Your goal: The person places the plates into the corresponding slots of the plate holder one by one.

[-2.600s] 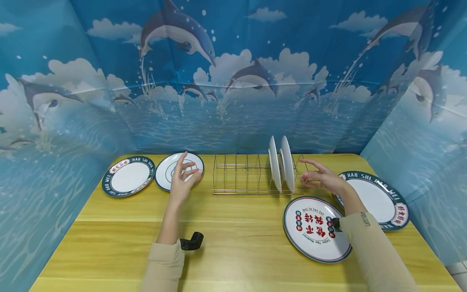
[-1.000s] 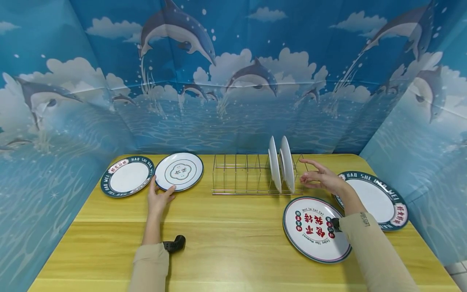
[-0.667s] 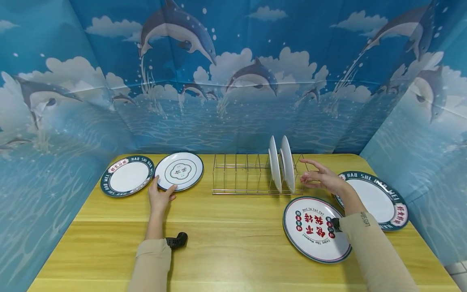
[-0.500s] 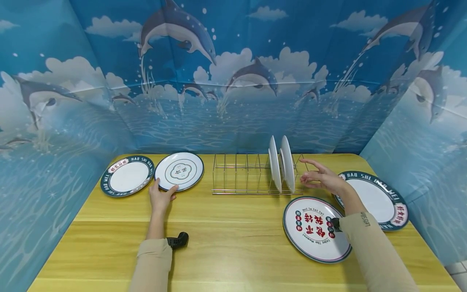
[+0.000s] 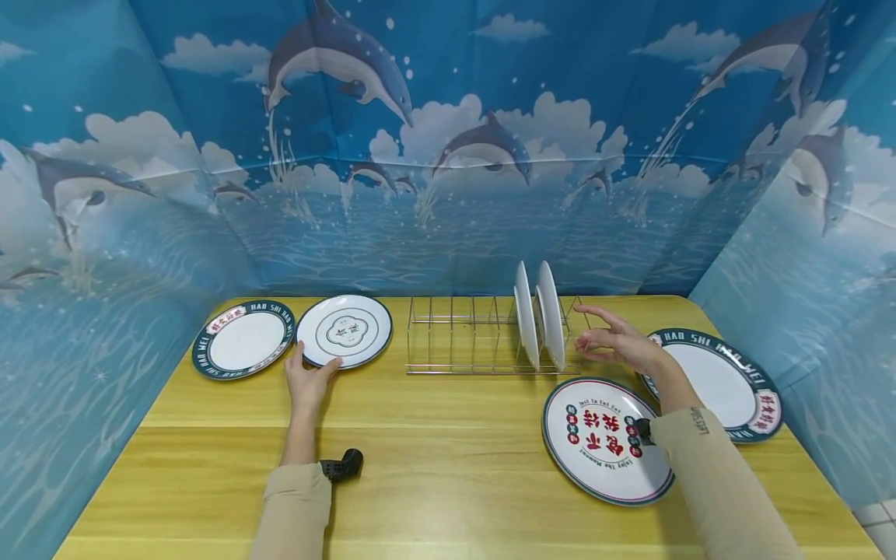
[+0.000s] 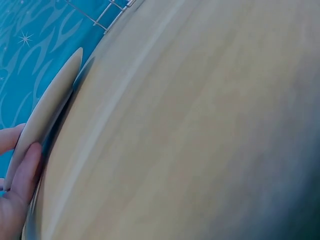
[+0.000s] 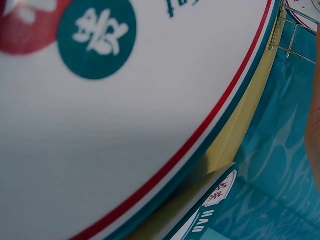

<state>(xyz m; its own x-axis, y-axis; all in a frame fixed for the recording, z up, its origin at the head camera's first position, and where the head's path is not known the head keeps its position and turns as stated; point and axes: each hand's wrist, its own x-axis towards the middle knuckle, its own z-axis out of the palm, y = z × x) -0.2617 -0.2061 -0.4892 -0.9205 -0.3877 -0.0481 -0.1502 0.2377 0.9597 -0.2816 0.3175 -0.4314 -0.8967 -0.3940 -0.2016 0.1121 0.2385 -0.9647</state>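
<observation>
Whereas a couple of seconds ago the left hand (image 5: 308, 385) hovered by the small white plate (image 5: 350, 321) holding nothing, it now pinches that plate's near left rim; the left wrist view shows thumb and fingers on opposite faces of the edge, parted little more than the rim's thickness. The plate lies about where it lay, on the table (image 5: 448, 467), between the teal-rimmed plate (image 5: 245, 342) just beside it and the wire rack (image 5: 462, 373). Dark shadow shows beneath its edge, but I cannot tell whether it is raised. My reading is that the work has passed from reaching to holding, with the plate itself hardly shifted. Meanwhile the right hand (image 5: 619, 342) stays by the rack's right end, fingers loosely spread and holding nothing; whether it touches the wire I cannot tell
</observation>
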